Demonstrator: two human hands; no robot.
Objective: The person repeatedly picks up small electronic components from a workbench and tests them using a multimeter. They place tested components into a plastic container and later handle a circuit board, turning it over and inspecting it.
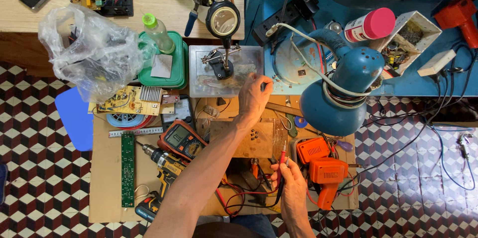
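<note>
Left hand (pixel 253 97) is reaching up toward the clear box (pixel 225 71) with the helping-hands stand (pixel 221 54), fingers curled loosely, and I can't tell if it's pinching anything. Right hand (pixel 290 184) sits low near the orange solder gun (pixel 326 176), fingers closed around the red probe (pixel 283 157) and a black one, tips pointing up. Multimeter (pixel 180 140) lies left of the forearm, next to the drill (pixel 163 166). Blue lamp (pixel 338 91) hangs over the right side.
</note>
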